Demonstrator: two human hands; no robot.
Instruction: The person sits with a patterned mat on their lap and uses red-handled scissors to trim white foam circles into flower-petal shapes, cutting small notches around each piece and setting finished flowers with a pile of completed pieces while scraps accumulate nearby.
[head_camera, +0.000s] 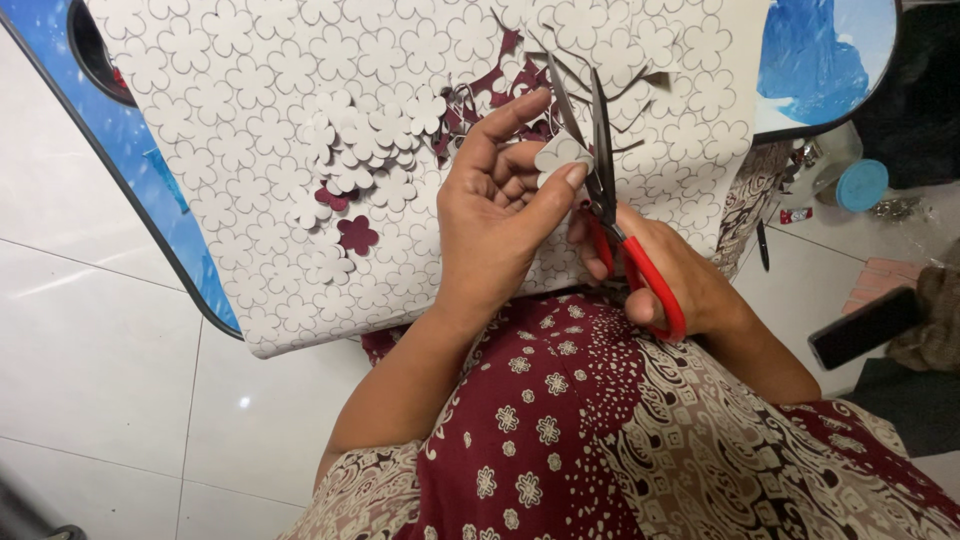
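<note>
My left hand (495, 215) pinches a small white paper flower piece (558, 153) between thumb and fingers. My right hand (665, 270) grips red-handled scissors (612, 205), whose blades are parted and point up beside the piece. Both hands hover over a large white sheet printed with flower outlines (250, 150). A heap of cut white flowers (365, 150) lies on the sheet to the left of my left hand. Two maroon flowers (357, 233) lie below the heap. Maroon scraps (495, 85) show where the sheet is cut away.
The sheet rests on a blue tray table with a dark rim (150, 190) above my lap, which is covered in maroon patterned cloth (600, 440). On the white tiled floor at right lie a black phone (865, 327), a blue lid (862, 185) and a pen (762, 245).
</note>
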